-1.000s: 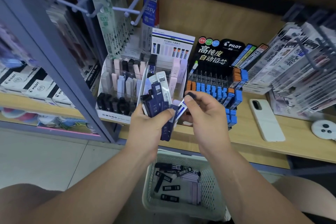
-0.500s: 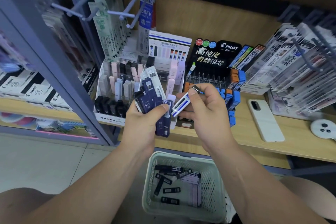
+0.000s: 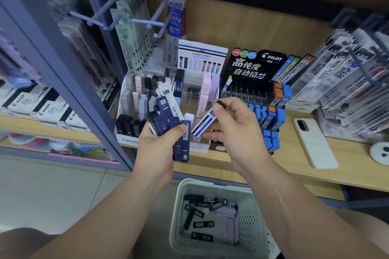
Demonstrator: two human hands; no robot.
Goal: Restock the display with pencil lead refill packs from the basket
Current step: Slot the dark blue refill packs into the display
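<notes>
My left hand (image 3: 157, 149) grips a fanned bunch of dark blue lead refill packs (image 3: 166, 120) in front of the white MONO display box (image 3: 128, 141). My right hand (image 3: 233, 128) pinches one white-and-blue striped refill pack (image 3: 204, 124), tilted, just right of the bunch. The display's clear slots (image 3: 193, 94) hold pink, black and lilac packs. Below my forearms a pale green basket (image 3: 179, 200) holds several black and lilac packs (image 3: 210, 216).
A black PILOT lead stand (image 3: 259, 69) with blue and orange packs stands to the right on the wooden shelf (image 3: 294, 166). A white phone (image 3: 313, 143) lies further right. Hanging refill packets (image 3: 353, 73) crowd the right side, peg hooks (image 3: 126, 21) jut out above, and a grey shelf post (image 3: 69, 73) runs along the left.
Both hands have risen slightly toward the display. My right hand has drawn the striped pack clear of the bunch and tilted it.
</notes>
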